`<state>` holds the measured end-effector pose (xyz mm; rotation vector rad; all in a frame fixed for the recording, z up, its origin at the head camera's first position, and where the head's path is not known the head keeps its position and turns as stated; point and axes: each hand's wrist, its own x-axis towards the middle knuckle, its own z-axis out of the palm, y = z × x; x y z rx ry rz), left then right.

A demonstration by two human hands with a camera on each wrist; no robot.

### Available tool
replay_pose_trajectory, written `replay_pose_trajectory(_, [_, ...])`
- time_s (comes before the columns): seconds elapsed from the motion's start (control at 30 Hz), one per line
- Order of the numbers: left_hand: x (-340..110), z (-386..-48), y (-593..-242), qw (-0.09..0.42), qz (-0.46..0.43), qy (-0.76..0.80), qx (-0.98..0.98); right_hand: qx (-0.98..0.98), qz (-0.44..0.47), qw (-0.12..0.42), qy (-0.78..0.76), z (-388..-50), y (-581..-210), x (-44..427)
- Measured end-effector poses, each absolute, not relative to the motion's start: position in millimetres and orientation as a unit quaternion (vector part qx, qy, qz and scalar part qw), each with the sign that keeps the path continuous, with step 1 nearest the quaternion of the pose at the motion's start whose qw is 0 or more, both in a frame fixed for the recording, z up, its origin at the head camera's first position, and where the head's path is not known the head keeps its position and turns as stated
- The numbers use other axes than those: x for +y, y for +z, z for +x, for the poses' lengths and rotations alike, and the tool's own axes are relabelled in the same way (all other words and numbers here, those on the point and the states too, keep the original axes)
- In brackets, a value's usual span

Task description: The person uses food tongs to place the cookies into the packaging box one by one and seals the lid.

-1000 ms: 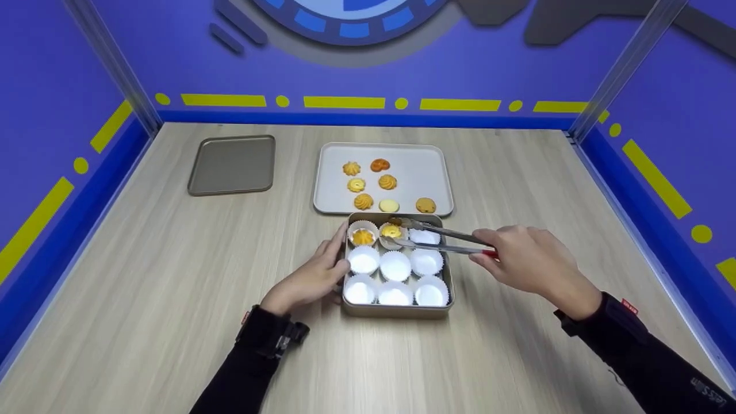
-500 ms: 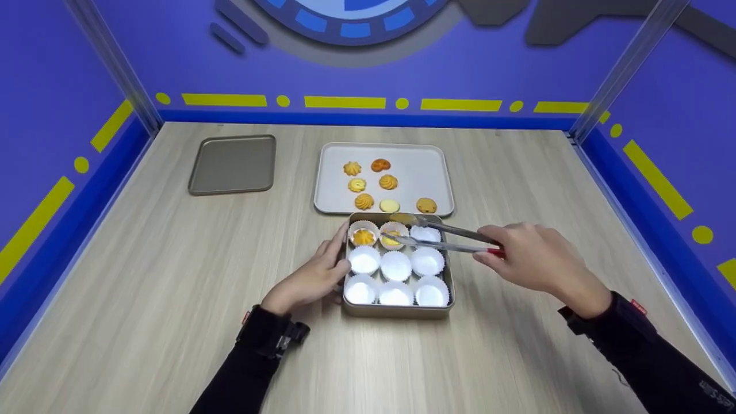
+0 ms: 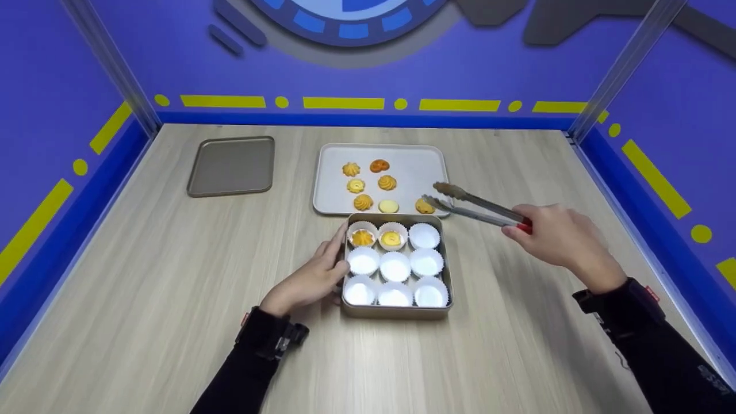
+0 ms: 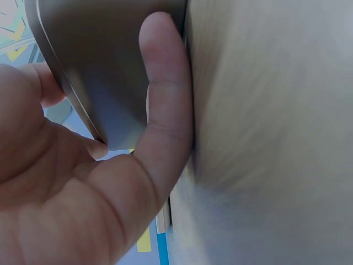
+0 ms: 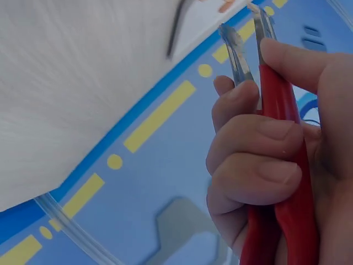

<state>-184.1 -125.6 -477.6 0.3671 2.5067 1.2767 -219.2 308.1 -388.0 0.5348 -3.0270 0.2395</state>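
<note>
While the left hand (image 3: 307, 280), fingers loosely extended, rests against the metal box (image 3: 397, 313), two cookies (image 3: 362, 237) inside, tongs (image 3: 455, 191) gape over the tray's (image 3: 414, 164) right end, perhaps above the dotted cookie (image 3: 424, 208), red handles (image 5: 299, 221) gripped by the right hand (image 3: 563, 238).

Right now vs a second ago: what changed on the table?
The right hand moved right and away from the person, carrying the tongs from over the box to the right end of the pale tray. The tongs let go of a yellow cookie, now in the far row's middle paper cup.

Unchanged: left hand against the box's left side, seven tray cookies.
</note>
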Motion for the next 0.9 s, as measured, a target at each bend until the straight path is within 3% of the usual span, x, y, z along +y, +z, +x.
replay_pose_trajectory(0.2, [-125.3,-183.4,-477.4,0.152,0.125,0.445,0.873,-0.983,0.167,-0.005,0.073,-228.0,-397.2,303.9])
replay_pose_trajectory(0.9, [-126.7,-183.9,-476.8,0.153,0.129,0.439,0.876,-0.988,0.139,-0.004,0.067,-243.6,-407.9,292.6])
